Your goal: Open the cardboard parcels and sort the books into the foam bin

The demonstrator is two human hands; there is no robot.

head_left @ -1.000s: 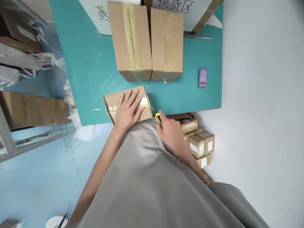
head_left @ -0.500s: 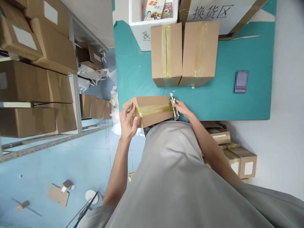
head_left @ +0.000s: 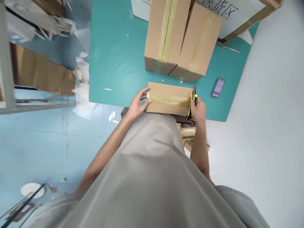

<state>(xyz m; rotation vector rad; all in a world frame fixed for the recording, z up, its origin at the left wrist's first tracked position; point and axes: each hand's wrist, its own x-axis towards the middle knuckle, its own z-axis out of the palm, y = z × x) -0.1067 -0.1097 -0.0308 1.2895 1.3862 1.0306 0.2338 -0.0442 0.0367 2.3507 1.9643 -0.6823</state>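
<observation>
A small taped cardboard box [head_left: 169,91] lies at the front edge of the teal table [head_left: 111,69], close to my body. At its left end is my left hand [head_left: 140,103], thumb and fingers apart and touching the box's edge. My right hand [head_left: 199,109] is wrapped round a yellow and black box cutter [head_left: 189,114] at the right end of the box. The cutter's blade points away from me. Yellowish tape runs lengthwise along the box top.
Two tall taped boxes [head_left: 163,34] [head_left: 201,41] stand side by side behind the small one. A blurred purple item [head_left: 218,87] lies at the right. Further back are a white container [head_left: 141,9] and a large box with black writing [head_left: 234,17]. Boxes sit below the table.
The view has turned and shifted. The small box now lies straighter along the table edge, with both hands still at its ends. The cutter remains in my right hand.
</observation>
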